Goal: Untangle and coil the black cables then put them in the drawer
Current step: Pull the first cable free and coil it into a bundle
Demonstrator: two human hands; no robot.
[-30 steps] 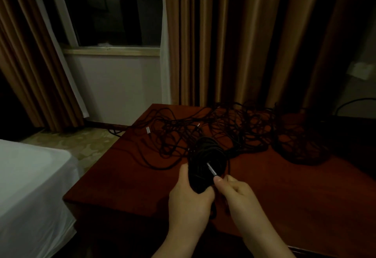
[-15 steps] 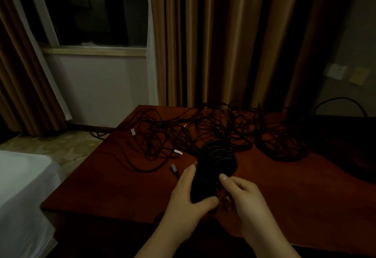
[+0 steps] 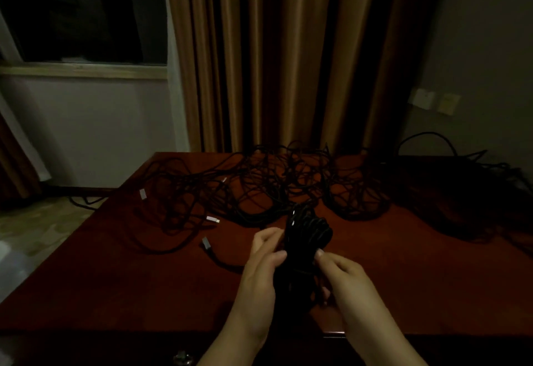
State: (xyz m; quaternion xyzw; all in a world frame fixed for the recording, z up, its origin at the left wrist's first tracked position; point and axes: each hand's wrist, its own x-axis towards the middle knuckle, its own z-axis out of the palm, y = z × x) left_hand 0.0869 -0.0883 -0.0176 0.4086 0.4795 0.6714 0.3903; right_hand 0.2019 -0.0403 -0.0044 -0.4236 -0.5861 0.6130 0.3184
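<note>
- The red-brown bench (image 3: pixel 115 273) fills the lower view, with gold curtains (image 3: pixel 259 62) hanging behind its far edge.
- Across the far half of the bench sprawls the tangle of black cables (image 3: pixel 259 189), loops crossing everywhere; several pale plugs lie towards the bench's left side, one plug (image 3: pixel 212 219) just left of the hands.
- Over the near edge of the bench sits the coiled bundle (image 3: pixel 308 233), held up off the wood between both hands.
- Left hand (image 3: pixel 259 279) wraps the bundle's left side, thumb and fingers curled round it.
- Right hand (image 3: pixel 346 276) is on the bundle's right side, its fingers (image 3: pixel 320 253) pinching a strand at the waist; it looks like the tail is being wrapped or tucked.
- To finish well, I'd say: keep the left grip firm so the loops don't spring, cinch the tail snugly, tuck the end under.
- A small knob (image 3: pixel 181 356) shows below the bench's near edge, likely the drawer; much cable is not yet coiled.
</note>
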